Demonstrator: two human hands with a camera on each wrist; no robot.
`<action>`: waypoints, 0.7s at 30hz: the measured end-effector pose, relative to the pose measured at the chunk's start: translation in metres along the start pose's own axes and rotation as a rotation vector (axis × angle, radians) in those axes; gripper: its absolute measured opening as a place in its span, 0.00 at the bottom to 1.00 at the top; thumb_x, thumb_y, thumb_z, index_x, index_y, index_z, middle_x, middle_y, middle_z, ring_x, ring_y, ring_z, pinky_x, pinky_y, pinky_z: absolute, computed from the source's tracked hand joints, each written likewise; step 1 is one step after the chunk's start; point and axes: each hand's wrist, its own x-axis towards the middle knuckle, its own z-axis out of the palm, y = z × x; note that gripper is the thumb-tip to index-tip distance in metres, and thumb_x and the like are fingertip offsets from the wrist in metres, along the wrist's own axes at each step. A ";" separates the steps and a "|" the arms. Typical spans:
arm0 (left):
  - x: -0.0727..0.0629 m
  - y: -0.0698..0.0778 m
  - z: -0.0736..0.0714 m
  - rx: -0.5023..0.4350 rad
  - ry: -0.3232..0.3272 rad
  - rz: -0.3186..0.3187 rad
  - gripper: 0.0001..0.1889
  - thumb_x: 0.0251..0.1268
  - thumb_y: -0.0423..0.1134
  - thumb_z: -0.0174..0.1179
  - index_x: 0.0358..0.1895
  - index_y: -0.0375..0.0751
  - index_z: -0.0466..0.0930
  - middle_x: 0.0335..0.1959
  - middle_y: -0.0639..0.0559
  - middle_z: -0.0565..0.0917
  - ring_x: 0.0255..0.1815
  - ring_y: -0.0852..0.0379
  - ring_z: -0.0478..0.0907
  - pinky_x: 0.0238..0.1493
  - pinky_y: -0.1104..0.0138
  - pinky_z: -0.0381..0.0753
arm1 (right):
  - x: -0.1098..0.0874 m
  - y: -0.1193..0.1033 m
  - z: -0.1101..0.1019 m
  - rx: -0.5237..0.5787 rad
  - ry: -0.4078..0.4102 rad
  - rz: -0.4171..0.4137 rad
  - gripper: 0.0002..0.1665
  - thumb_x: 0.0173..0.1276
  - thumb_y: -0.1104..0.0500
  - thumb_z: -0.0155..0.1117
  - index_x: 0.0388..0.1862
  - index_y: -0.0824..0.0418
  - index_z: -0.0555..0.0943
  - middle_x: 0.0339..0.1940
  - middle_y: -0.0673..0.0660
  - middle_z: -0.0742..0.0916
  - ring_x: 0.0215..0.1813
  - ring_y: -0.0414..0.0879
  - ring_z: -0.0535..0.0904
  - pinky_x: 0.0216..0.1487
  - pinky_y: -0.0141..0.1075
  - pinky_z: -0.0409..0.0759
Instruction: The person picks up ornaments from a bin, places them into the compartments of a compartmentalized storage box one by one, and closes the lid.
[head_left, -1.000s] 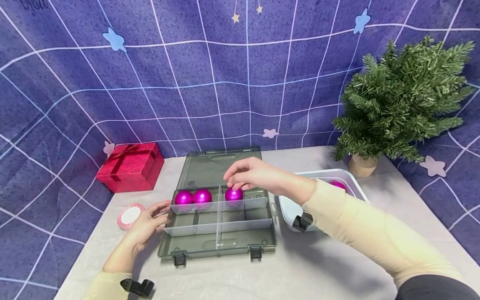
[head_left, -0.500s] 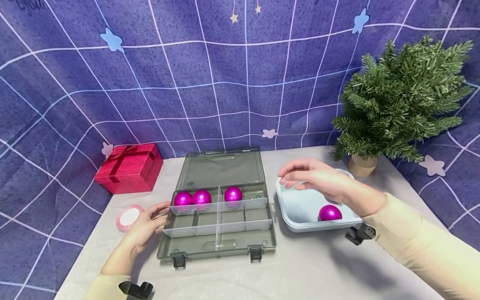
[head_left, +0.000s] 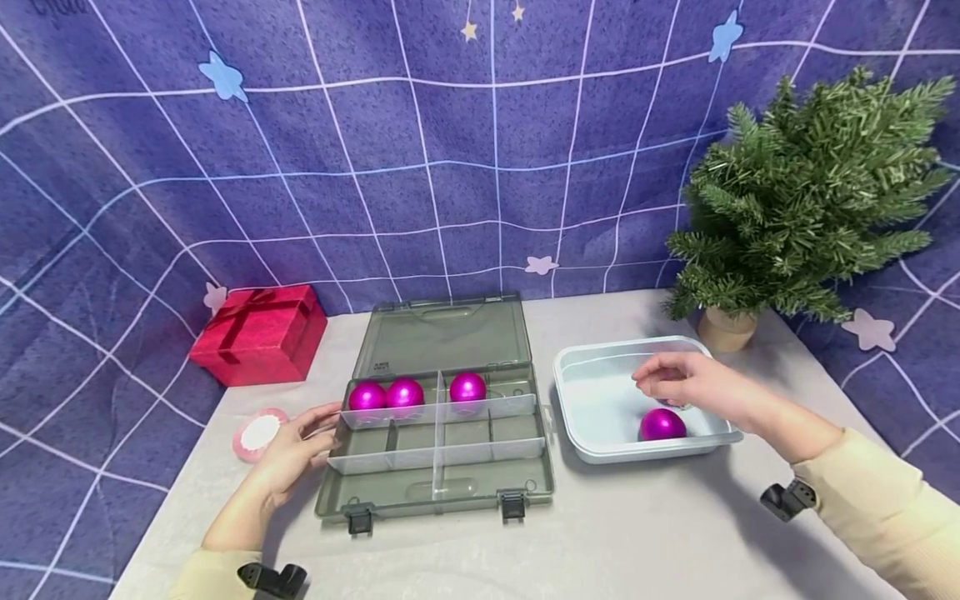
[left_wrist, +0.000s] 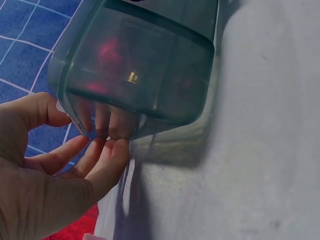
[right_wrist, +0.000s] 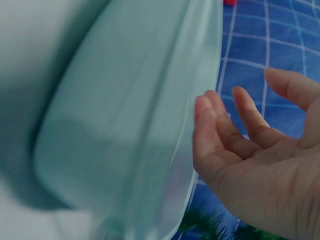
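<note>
My left hand [head_left: 294, 454] rests its relaxed fingertips against the left side of a grey-green see-through divided storage box [head_left: 382, 482], whose lid [head_left: 442, 337] lies folded back. Two shiny magenta ball ornaments [head_left: 405, 394] sit together in its back left compartment. A third magenta ball [head_left: 468, 388] is in the back right one. Over the pale blue plastic tray [head_left: 600, 451] hovers my right hand [head_left: 701, 386], fingers loosely bent and nothing held. One magenta ball [head_left: 663, 425] lies in the tray, just below that hand. Another small thing beneath the hand is mostly hidden.
A red gift box [head_left: 258, 337] with a dark ribbon stands at the back left. Beside my left hand lies a pink-and-white ribbon roll [head_left: 259, 433]. Behind the tray, a small artificial fir tree [head_left: 802, 200] stands on a wooden base. A blue grid-patterned cloth hangs behind.
My right hand has moved right from above the ball in the box's back right compartment to over the tray. The left hand has stayed at the box.
</note>
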 end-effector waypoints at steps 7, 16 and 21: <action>0.000 0.000 -0.001 0.003 0.003 0.000 0.31 0.70 0.24 0.50 0.75 0.22 0.56 0.70 0.23 0.64 0.50 0.60 0.79 0.48 0.63 0.81 | -0.002 0.022 0.003 -0.272 0.002 -0.066 0.12 0.68 0.64 0.67 0.46 0.72 0.82 0.42 0.57 0.87 0.46 0.50 0.82 0.49 0.36 0.80; 0.000 0.001 0.000 0.016 0.002 -0.014 0.31 0.71 0.25 0.50 0.76 0.23 0.55 0.71 0.23 0.63 0.51 0.61 0.78 0.49 0.63 0.80 | -0.004 0.026 0.006 -0.403 -0.036 -0.068 0.16 0.60 0.62 0.75 0.44 0.68 0.83 0.40 0.56 0.88 0.46 0.56 0.84 0.51 0.50 0.81; 0.000 0.002 0.001 0.018 0.000 -0.024 0.32 0.71 0.24 0.50 0.76 0.23 0.55 0.71 0.24 0.63 0.51 0.61 0.78 0.50 0.64 0.80 | -0.003 0.032 0.005 -0.410 -0.050 -0.060 0.18 0.57 0.61 0.77 0.45 0.66 0.84 0.39 0.52 0.87 0.44 0.51 0.83 0.49 0.48 0.80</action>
